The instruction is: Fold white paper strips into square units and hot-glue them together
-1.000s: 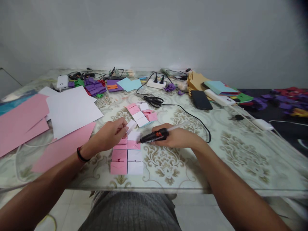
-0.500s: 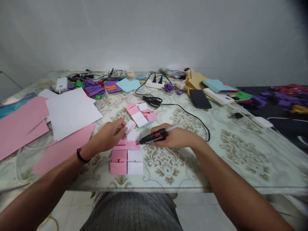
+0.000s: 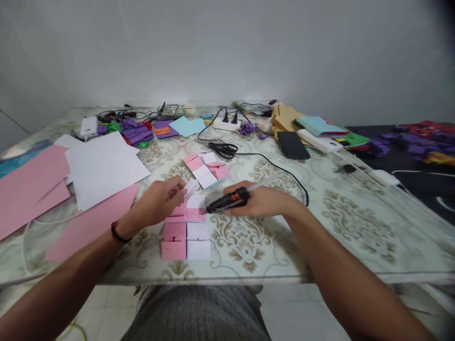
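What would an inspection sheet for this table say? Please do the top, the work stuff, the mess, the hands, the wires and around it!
Surface: pale floral tablecloth.
Job's things: glue gun, mostly black, pointed at folded pink-and-white paper; whether they touch, I can't tell.
Clutter: phone, purple paper pieces, large white sheet.
Hands: left hand pinches a white paper piece; right hand grips the glue gun.
Cables: black cable curves across the tablecloth; black plugs sit in a white power strip.
Surroundings: gray wall behind, tiled floor below.
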{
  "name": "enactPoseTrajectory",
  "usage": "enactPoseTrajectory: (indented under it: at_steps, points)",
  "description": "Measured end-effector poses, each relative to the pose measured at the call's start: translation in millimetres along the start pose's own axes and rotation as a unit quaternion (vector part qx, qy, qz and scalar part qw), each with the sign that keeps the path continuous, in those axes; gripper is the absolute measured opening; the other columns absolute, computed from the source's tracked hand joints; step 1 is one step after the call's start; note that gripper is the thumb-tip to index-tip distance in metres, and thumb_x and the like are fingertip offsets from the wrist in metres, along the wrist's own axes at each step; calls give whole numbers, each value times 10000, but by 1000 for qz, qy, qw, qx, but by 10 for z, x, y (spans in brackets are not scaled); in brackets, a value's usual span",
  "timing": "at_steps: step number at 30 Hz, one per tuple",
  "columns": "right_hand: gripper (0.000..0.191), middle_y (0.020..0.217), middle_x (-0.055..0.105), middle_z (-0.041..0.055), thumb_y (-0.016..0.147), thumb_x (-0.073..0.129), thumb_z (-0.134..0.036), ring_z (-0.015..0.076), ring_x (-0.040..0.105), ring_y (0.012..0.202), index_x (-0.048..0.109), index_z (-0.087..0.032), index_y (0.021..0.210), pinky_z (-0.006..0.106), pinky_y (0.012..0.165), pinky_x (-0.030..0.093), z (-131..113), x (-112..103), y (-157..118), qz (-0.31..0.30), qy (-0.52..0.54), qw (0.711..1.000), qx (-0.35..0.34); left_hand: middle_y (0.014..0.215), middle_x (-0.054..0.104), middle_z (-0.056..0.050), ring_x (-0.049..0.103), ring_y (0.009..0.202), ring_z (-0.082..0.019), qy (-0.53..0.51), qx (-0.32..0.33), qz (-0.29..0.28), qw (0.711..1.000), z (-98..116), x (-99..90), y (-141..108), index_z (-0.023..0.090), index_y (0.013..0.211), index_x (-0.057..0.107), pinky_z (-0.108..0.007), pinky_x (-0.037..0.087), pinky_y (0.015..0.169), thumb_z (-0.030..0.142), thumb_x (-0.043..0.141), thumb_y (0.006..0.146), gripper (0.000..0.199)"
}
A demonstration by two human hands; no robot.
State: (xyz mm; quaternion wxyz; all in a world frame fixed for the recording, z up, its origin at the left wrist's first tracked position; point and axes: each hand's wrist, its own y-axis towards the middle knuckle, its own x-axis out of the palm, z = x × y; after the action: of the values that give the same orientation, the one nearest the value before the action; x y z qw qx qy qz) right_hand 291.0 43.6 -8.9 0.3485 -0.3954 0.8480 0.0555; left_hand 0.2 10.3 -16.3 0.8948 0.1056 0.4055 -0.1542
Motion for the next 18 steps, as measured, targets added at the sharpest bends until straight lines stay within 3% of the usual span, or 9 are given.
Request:
enactPoseTrajectory:
  at_steps: [4,10,14,18]
  points:
    - [377,769,687,3,831,723,-569,186,590,692,724,-212,951,291,646,466,99,-146,-81,52,5,998,38,693,702,20,589,607,-142,38,22,39,998,31,-17,12,212,853,618,-259,431,605,297,568,960,145]
    - [354,844,698,54,857,648,-577,239,622,765,655,-228,909,316,681,435,289,-335,-116,155,-165,970,95,803,720,-2,589,678,-143,33,62,61,996,7,-23,22,205,871,687,-265,452,654,284,622,925,115]
    - [336,941,712,93,730,750,-461,262,634,815,650,-203,921,316,668,410,449,-414,-130,126,-231,952,155,821,701,-8,602,691,-141,24,82,48,995,8,-9,12,197,887,698,-272,466,682,271,634,912,101]
    - [251,850,725,55,676,757,-345,234,628,759,678,-206,870,302,631,391,573,-476,-191,97,-226,951,187,782,661,0,587,660,-126,12,91,39,995,30,-5,-4,190,886,698,-259,459,653,254,632,914,97]
